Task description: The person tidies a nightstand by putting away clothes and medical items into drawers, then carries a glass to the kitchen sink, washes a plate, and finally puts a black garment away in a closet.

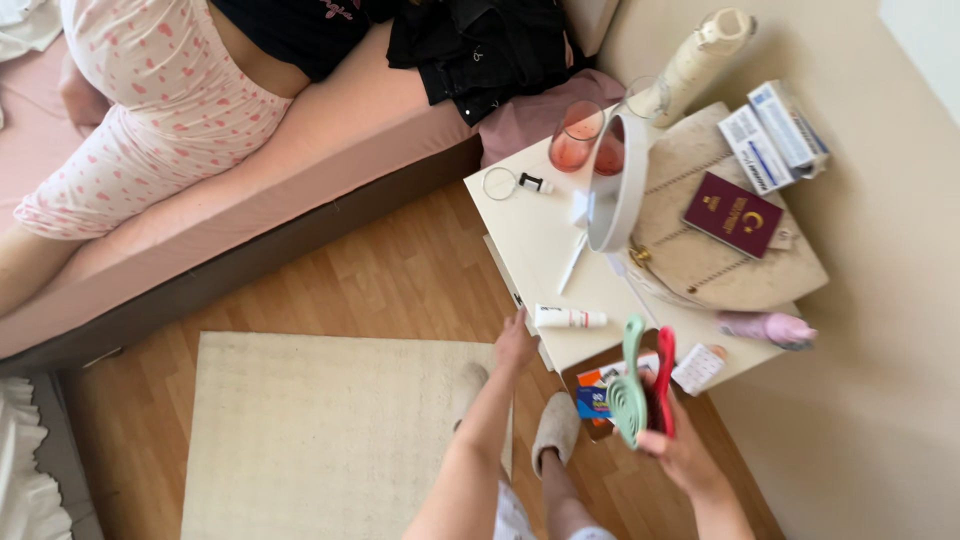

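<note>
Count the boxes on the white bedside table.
2: both white-and-blue boxes lie side by side at the table's far right corner, beside the beige bag. More may be hidden behind the bag.

the person's left hand (514,345) and right hand (678,448) are bare, with no rings, watch or bracelets showing, and both forearms are unsleeved. on the feet are soft, fuzzy cream slippers (554,428). a bit of pale patterned cloth shows at the legs.
</note>
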